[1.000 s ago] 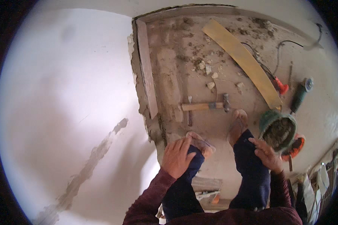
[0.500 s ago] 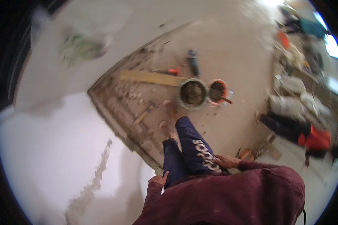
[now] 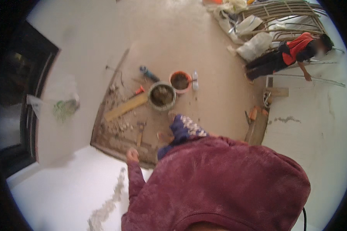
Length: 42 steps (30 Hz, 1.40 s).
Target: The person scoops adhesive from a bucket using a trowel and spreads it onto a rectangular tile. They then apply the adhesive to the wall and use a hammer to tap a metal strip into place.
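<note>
My left hand (image 3: 132, 154) is curled into a fist beside the near edge of a chipped-out, rubble-strewn floor patch (image 3: 115, 133); nothing shows in it. My right hand is hidden behind my maroon sweater (image 3: 219, 184). A hammer (image 3: 140, 132) lies on the patch just beyond my left hand. My knee in blue patterned trousers (image 3: 183, 129) and a bare foot (image 3: 164, 136) stand next to it. A yellow wooden plank (image 3: 126, 107) lies across the patch.
A green bucket (image 3: 162, 96) and an orange bucket (image 3: 180, 81) of mortar stand ahead, with a bottle (image 3: 195, 80), a blue power tool (image 3: 148, 73) and a red-handled tool (image 3: 138, 91). Another person in orange (image 3: 293, 54) bends by sacks at far right. A dark doorway (image 3: 15, 100) stands left.
The view has swung round and risen; the patch and buckets now lie farther off. My left hand left my knee and is by the patch edge. My right hand went out of sight.
</note>
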Motion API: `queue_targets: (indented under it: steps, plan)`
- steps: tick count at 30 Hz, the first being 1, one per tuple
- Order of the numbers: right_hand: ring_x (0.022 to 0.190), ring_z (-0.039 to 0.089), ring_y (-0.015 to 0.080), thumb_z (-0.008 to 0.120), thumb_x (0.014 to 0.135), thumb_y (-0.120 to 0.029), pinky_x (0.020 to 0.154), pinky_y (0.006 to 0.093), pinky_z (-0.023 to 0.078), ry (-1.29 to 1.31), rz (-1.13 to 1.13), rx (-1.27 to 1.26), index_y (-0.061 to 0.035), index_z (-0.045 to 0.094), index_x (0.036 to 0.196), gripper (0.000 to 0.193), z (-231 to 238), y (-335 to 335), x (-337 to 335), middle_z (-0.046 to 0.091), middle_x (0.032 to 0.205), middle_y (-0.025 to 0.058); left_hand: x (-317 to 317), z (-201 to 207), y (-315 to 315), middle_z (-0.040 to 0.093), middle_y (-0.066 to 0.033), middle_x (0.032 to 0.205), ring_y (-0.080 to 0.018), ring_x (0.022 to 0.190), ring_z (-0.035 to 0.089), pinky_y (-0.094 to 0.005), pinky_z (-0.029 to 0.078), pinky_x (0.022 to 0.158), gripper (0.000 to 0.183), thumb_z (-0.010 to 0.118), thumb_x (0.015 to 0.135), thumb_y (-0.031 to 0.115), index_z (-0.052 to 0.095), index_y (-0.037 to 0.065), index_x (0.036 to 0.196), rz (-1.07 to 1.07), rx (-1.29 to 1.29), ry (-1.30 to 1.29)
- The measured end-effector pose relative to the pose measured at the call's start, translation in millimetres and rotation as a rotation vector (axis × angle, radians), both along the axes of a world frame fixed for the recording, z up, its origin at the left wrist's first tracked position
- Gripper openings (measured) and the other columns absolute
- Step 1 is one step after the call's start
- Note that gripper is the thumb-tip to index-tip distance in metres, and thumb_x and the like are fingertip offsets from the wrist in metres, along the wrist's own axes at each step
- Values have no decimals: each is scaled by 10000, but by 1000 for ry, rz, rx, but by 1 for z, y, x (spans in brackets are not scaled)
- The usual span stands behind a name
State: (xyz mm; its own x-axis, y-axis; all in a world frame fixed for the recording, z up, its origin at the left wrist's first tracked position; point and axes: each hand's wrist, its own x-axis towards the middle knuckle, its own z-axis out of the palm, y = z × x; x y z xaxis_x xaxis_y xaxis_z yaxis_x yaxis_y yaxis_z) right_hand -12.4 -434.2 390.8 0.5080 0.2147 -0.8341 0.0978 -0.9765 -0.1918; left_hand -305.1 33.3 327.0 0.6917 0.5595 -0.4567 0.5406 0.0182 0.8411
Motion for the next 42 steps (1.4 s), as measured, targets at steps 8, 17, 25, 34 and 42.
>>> queue_targets:
  steps: [8,17,25,34,42]
  plan:
    - [931,576,270,349,867,-553,818,377,445,67,-27,83,-5,594,1062,631,37,9,72,600,1023,174,14,21,-32,623,-133,947,-268,894,590,-330,457,791,324,605,723,238,599,39,980,-71,-27,205]
    - [902,582,277,344,866,-553,796,398,450,106,-155,-1,-11,602,1046,627,90,-103,164,607,993,178,-28,-55,-242,619,-149,949,-292,890,591,-368,458,770,357,571,769,316,595,73,1029,-500,-365,745]
    - [877,587,283,340,864,-554,776,416,455,142,-203,17,-16,610,1031,624,41,-216,240,614,965,181,112,28,-208,619,-107,987,-199,894,588,-319,461,790,352,570,802,303,590,54,1050,-80,-115,463]
    - [849,593,290,335,862,-554,754,437,460,133,-26,191,-23,618,1015,621,-26,-255,325,621,934,184,241,43,-327,624,-100,961,-189,888,584,-312,449,796,372,532,815,344,598,65,1053,279,-14,229]
    - [782,602,279,355,867,-522,687,451,478,300,-410,205,-44,579,1074,566,-2,-204,420,627,880,181,240,57,-384,620,-88,914,-190,887,578,-335,450,754,305,518,802,315,613,102,998,-144,-258,796]
